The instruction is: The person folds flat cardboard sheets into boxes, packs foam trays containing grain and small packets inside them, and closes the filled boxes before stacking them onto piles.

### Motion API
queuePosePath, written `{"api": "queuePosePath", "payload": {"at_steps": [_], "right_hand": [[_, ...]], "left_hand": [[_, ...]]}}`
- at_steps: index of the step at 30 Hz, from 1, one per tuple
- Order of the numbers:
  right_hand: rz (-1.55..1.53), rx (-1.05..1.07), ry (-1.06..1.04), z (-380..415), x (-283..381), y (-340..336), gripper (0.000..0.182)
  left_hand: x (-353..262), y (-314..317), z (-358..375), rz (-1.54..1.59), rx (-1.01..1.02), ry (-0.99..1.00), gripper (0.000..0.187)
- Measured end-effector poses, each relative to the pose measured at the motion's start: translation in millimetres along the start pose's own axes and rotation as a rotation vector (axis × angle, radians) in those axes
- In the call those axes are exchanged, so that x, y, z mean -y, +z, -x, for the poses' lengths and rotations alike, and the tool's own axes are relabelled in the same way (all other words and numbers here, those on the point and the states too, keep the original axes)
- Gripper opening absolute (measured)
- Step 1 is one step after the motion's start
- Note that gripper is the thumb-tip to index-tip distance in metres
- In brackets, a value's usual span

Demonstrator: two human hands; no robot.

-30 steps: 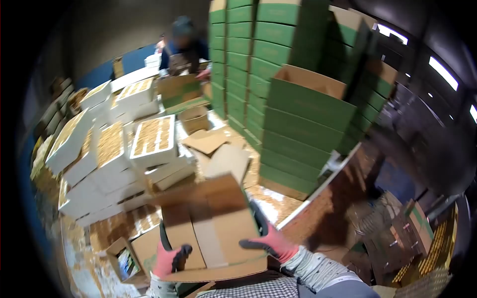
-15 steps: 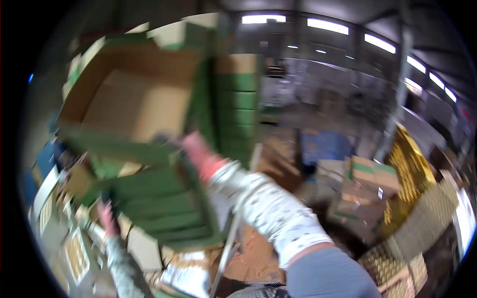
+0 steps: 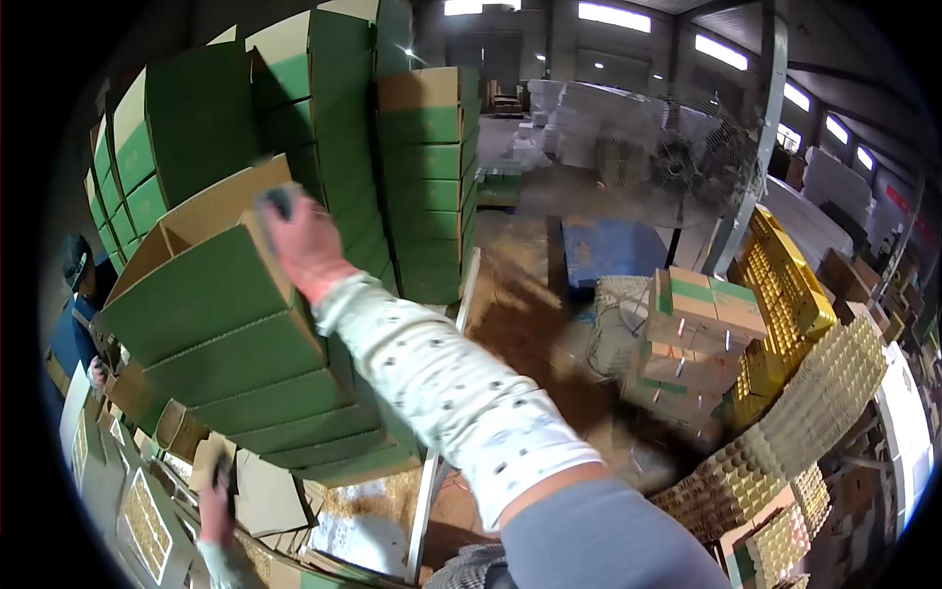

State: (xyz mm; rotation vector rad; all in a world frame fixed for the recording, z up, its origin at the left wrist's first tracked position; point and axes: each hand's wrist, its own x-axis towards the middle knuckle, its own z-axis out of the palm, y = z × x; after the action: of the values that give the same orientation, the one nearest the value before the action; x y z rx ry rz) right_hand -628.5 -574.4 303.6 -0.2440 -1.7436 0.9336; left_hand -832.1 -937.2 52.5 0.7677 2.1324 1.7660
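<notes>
The open green carton, left of frame, should handle light and stiff, best held by opposite walls; the right hand is at its rim, the left hand apart, neither's closure discernible.

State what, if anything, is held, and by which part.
Right hand touches the nearest top green box at its right rim, grip unclear; left hand holds nothing visible.

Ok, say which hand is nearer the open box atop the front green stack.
Right hand, at the upper corner of the open box; the left hand is lower, apart from it.
</notes>
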Motion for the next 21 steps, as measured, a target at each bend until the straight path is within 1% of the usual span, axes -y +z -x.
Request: {"api": "queuePosePath", "payload": {"at_steps": [1,2,3,4,5,6,7,8,9,11,12,13,14,15,16,17,18,19,20,21], "right_hand": [[-0.272,-0.207,-0.05,18.6,-15.2,-3.4,0.034],[-0.243,-0.251,-0.143,46.4,-31.1,-10.4,0.034],[-0.211,-0.289,-0.241,82.0,-41.0,-16.4,0.037],[-0.252,-0.26,-0.147,125.3,-40.4,-16.9,0.039],[-0.293,-0.225,-0.047,176.1,-34.4,-11.8,0.042],[-0.357,-0.156,0.148,227.6,-24.5,-0.3,0.043],[-0.362,-0.025,0.183,268.2,-13.1,9.5,0.044],[-0.284,-0.018,0.151,314.9,-30.4,39.9,0.041],[-0.338,0.032,0.046,337.2,-14.3,55.5,0.036],[-0.689,0.421,0.24,341.9,43.0,64.0,0.026],[-0.716,0.496,0.255,339.8,63.7,75.1,0.027],[-0.398,0.574,0.006,332.2,81.8,78.8,0.032],[-0.208,0.525,-0.191,328.6,99.1,89.8,0.04],[-0.121,0.545,-0.26,328.6,109.9,106.6,0.047],[0.008,0.568,-0.416,322.7,135.4,114.2,0.053],[0.27,0.594,-0.519,325.5,149.9,130.2,0.06],[0.376,0.691,-0.645,325.8,156.1,142.4,0.062],[0.481,0.78,-0.78,327.1,162.2,152.7,0.064],[0.444,1.06,-0.728,328.2,162.9,155.0,0.064],[0.491,1.171,-0.681,326.5,163.2,155.3,0.064]], "left_hand": [[10.1,-25.1,43.3,-0.062,0.187,-0.177,0.037],[27.4,-49.5,81.7,-0.095,0.346,-0.342,0.037],[34.4,-66.8,121.8,-0.353,0.391,-0.396,0.038],[44.2,-73.8,157.1,-0.63,0.321,-0.4,0.039],[55.1,-82.0,185.5,-0.805,0.245,-0.401,0.04],[65.3,-90.0,206.9,-0.9,0.162,-0.387,0.041],[75.6,-99.4,224.4,-0.948,0.087,-0.37,0.042],[81.4,-108.0,238.3,-0.969,0.027,-0.344,0.043],[82.3,-118.0,250.3,-0.981,-0.032,-0.319,0.044],[69.1,-132.2,265.4,-0.983,-0.138,-0.251,0.046],[50.0,-137.2,268.2,-0.974,-0.191,-0.196,0.047],[25.6,-143.2,269.1,-0.951,-0.222,-0.129,0.048],[-0.1,-149.6,263.0,-0.916,-0.211,-0.047,0.047],[-9.7,-156.6,266.3,-0.88,-0.198,0.024,0.046],[24.0,-184.9,263.1,-1.144,-0.462,0.371,0.055],[-21.8,-168.4,270.7,-1.19,-0.403,0.373,0.059],[-65.8,-141.5,282.6,-1.18,-0.356,0.361,0.058],[-98.9,-117.5,290.5,-1.221,-0.237,0.118,0.06],[-106.8,-99.3,307.7,-1.302,-0.321,0.254,0.062],[-108.4,-82.1,318.9,-1.38,-0.408,0.392,0.064]]}}
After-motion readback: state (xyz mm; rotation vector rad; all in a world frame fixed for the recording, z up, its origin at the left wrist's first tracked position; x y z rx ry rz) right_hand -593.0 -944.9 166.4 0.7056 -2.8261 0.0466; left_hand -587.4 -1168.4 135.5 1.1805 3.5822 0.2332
